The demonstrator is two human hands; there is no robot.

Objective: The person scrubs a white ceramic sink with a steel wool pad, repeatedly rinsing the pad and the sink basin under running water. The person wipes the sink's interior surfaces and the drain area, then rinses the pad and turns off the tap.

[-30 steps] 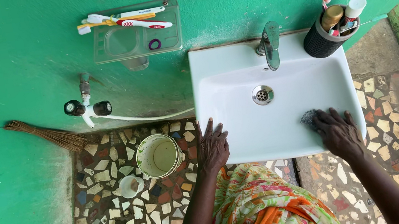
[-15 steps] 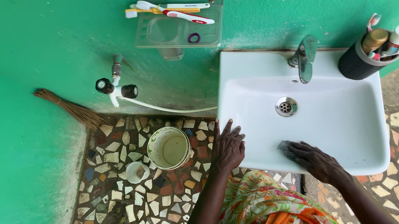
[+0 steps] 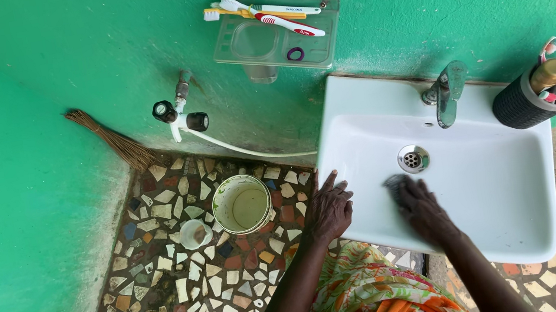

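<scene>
- Nearest, at 6 o'clock in the view, the person's patterned green-and-orange garment (image 3: 362,300) shows between the two forearms.
- The left hand (image 3: 327,212) lies flat with loose, spread fingers on the front-left rim of the white sink (image 3: 521,213), grasping nothing.
- The right hand (image 3: 422,207) is inside the basin, fingers curled down over a dark scrub pad (image 3: 394,184), pressing it to the basin floor, at 7 o'clock from the drain (image 3: 413,158).
- At 9 o'clock from the left hand, a pale bucket (image 3: 242,205) and a small cup (image 3: 194,234) stand on the mosaic floor (image 3: 167,302).
- Farther, a chrome faucet (image 3: 447,94) sits at 12 o'clock on the sink, a black holder (image 3: 521,104) of toiletries at 2 o'clock.
- Farthest, on the green wall (image 3: 51,58): a clear shelf (image 3: 273,36) with toothbrushes (image 3: 269,11), a tap (image 3: 179,112) with white hose, and a broom (image 3: 111,140).
</scene>
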